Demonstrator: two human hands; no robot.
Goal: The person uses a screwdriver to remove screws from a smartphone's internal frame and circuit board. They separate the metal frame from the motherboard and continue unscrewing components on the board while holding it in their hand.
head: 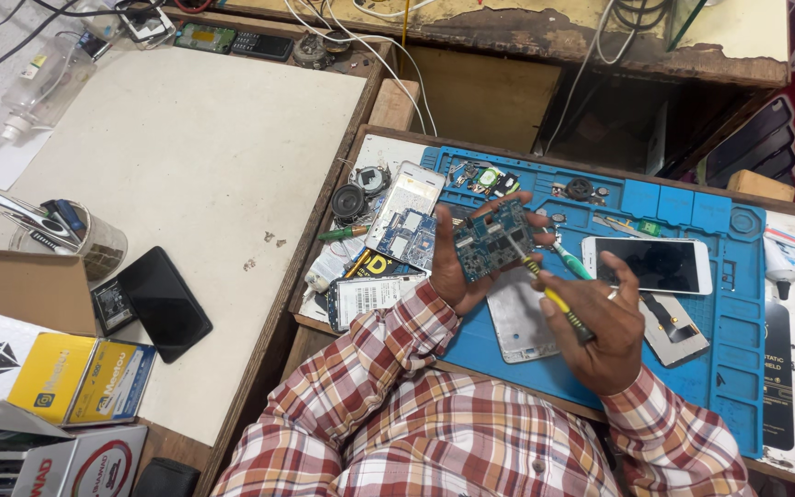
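A small blue-green circuit board (494,241) is gripped in the left hand (457,267); a yellow-handled screwdriver (552,297), pinched in the right hand (600,331), touches it above the blue silicone mat (692,304).

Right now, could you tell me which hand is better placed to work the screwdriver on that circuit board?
Right hand: it grips the yellow screwdriver with the tip at the blue circuit board, which the left hand cradles.

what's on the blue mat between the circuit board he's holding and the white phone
In the head view, a green-handled tool lies on the blue mat between the blue circuit board and the white phone.
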